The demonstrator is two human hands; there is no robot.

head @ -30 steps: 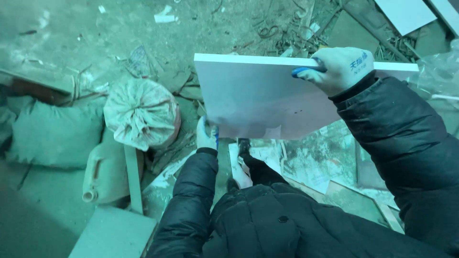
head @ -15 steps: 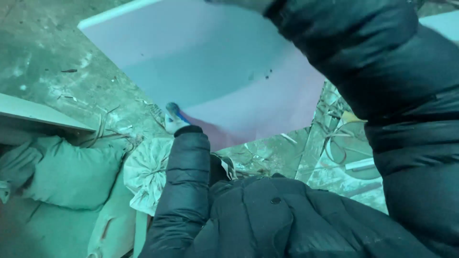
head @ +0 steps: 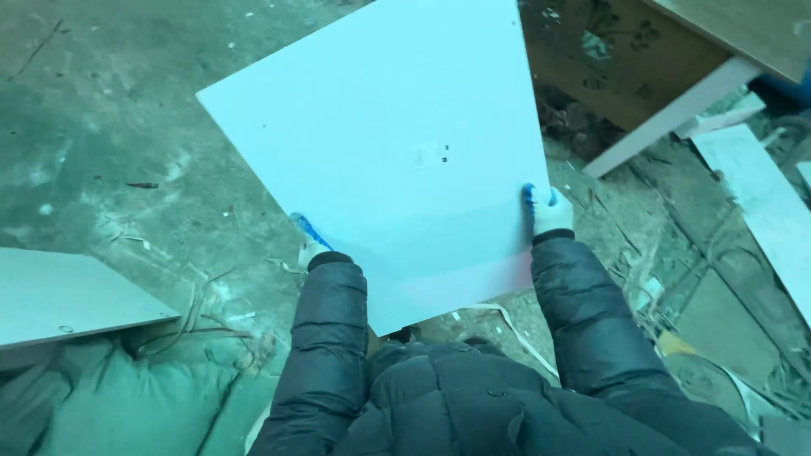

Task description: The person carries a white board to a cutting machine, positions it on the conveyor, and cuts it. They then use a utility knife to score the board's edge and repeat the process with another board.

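Observation:
I hold a large white square panel point(head: 397, 143) flat out in front of my chest, above a dusty concrete floor. My left hand point(head: 308, 245), in a white glove with blue fingers, grips the panel's left edge from below. My right hand point(head: 547, 211), gloved the same way, clamps the right edge with its thumb on top. Two small dark holes mark the panel's face near its middle. Both sleeves are dark and quilted.
Another white board point(head: 68, 295) lies at the left over stuffed sacks point(head: 110, 397). At the upper right sits a wooden board point(head: 726, 34) with a white edge strip, and white offcuts point(head: 760, 194) and scraps litter the floor at the right.
The panel has swung from a raised, tilted position to level in front of me. My right hand has shifted from the far edge to the right edge. The view has turned toward bare floor.

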